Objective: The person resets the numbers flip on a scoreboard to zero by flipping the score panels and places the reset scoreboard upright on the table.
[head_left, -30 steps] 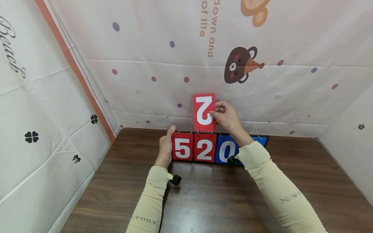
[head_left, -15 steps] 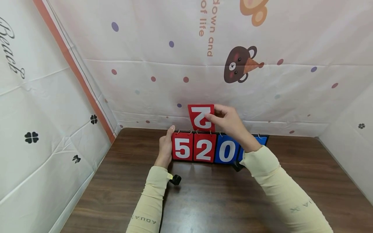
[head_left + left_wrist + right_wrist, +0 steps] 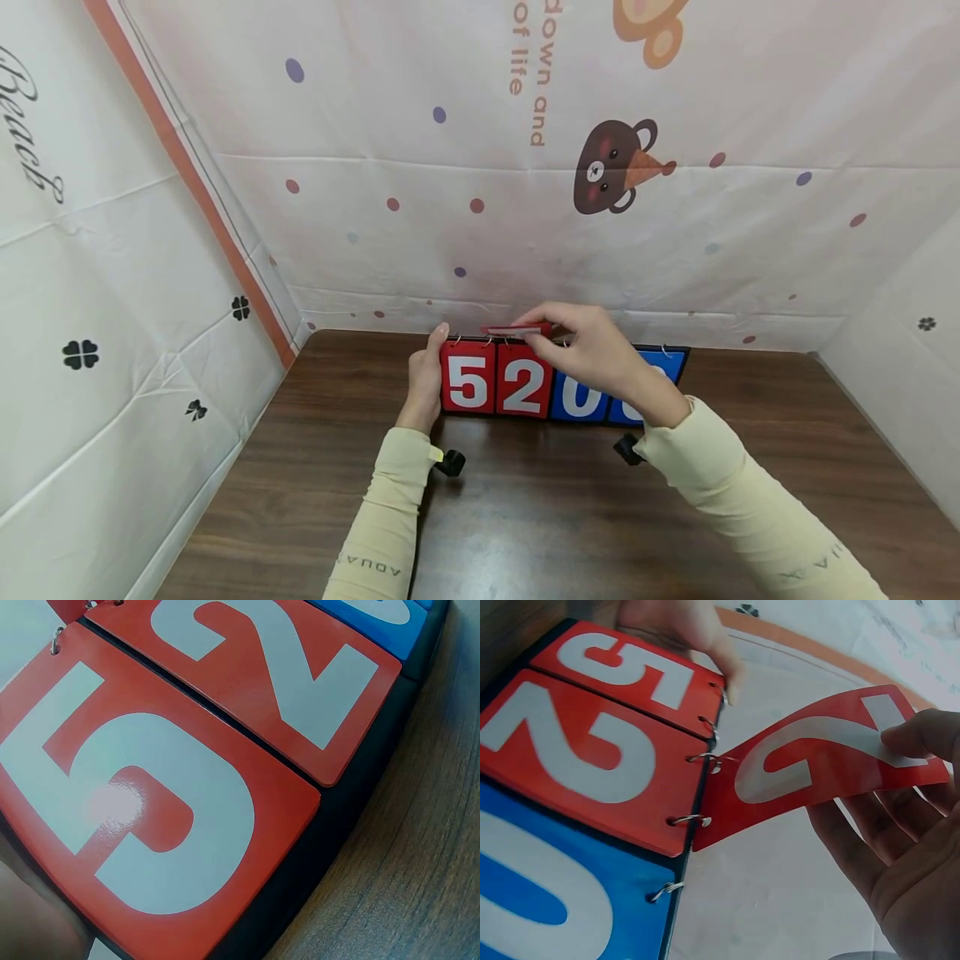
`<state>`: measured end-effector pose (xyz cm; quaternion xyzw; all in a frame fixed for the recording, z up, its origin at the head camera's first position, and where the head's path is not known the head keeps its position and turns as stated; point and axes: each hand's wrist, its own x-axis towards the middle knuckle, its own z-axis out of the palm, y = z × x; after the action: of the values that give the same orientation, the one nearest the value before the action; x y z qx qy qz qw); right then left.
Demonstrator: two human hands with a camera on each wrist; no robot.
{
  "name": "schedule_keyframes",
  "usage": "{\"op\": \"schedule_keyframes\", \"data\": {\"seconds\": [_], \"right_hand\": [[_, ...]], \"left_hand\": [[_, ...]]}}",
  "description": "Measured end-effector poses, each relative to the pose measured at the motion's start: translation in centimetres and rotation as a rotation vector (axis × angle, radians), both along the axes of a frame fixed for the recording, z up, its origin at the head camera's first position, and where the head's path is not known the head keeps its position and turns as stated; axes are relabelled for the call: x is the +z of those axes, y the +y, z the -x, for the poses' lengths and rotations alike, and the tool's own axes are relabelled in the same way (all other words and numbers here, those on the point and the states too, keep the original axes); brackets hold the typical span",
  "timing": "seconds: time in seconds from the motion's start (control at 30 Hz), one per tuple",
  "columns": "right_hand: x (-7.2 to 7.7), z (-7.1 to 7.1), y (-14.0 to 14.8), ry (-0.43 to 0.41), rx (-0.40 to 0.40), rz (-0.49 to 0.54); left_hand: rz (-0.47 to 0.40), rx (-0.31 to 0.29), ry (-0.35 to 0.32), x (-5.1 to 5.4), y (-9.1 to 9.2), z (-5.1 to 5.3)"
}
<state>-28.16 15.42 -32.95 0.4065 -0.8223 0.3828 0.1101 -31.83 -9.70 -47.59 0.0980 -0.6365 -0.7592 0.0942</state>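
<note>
A flip scoreboard stands on the table with a red 5 card (image 3: 468,379), a red 2 card (image 3: 521,388) and blue cards (image 3: 581,400) hung on metal rings. My left hand (image 3: 425,375) grips the board's left edge, thumb up along the side; its other fingers are hidden behind. Another red card (image 3: 832,750), also bearing a 2, is raised over the top rings. My right hand (image 3: 596,346) pinches its free end between thumb and fingers, and the card bends slightly in the right wrist view. In the head view this card appears nearly edge-on. My right hand partly covers the blue cards.
The brown wooden table (image 3: 510,517) extends in front and to both sides. Close behind the board hangs a printed white cloth (image 3: 360,250), with more cloth at the left and right. A black wrist camera (image 3: 452,463) sits by each cuff.
The raised red card has tipped from facing me upright to nearly edge-on. My right hand has come down with it, slightly rightward. My left hand stays put.
</note>
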Motion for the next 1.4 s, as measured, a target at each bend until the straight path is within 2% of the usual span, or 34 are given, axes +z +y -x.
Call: {"op": "schedule_keyframes", "data": {"seconds": [0.2,0.57,0.8,0.97,1.27,1.4], "right_hand": [[-1.4,-1.3,0.4,0.146,0.083,-0.086],[-4.0,-2.8,1.0,0.348,0.107,-0.286],[-4.9,-3.3,1.0,0.467,0.098,-0.312],[-4.6,-3.5,1.2,0.503,0.07,-0.279],[-3.9,-3.6,2.1,0.468,0.023,-0.176],[-4.0,-3.6,2.3,0.478,0.029,-0.176]], "left_hand": [[-0.005,-0.001,-0.013,0.0,0.0,0.0],[-0.005,-0.002,0.006,0.0,0.1,-0.1],[-0.001,0.001,0.02,-0.2,0.1,0.0],[-0.005,0.007,0.014,-0.2,0.1,0.0],[-0.009,0.003,0.015,-0.4,0.1,0.2],[-0.009,0.006,0.015,-0.3,0.1,0.1]]}}
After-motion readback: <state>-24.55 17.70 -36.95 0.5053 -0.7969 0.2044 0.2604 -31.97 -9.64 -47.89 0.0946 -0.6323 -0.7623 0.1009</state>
